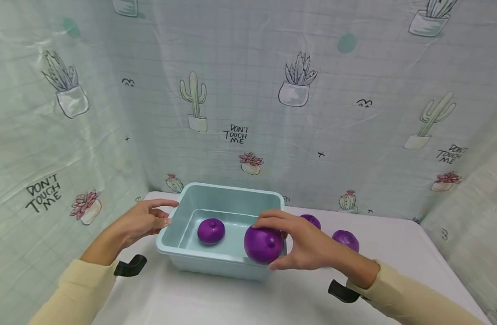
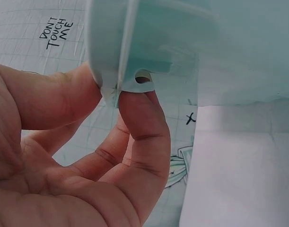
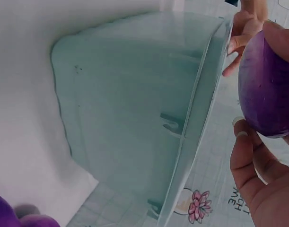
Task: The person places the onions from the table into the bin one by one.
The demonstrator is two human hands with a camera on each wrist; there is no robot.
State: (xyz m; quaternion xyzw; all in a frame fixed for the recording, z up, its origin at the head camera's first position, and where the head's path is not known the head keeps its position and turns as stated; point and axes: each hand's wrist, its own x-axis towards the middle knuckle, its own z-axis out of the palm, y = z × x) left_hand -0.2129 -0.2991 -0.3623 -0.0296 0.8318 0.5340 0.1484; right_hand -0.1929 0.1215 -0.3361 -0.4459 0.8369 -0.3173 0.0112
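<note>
Right hand curling its fingers around a purple ball, nub facing the camera, hovering over the tub near rim, left hand pinching the tub's left edge, tub's long axis running left-right, open counter lying right.

One fruit in tub; two fruits right of tub.

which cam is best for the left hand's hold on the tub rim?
Left wrist: thumb and forefinger pinch the tub rim close up. Head shows the left hand at the tub's left edge, contact small. Right wrist catches only distant fingertips past the rim.
</note>
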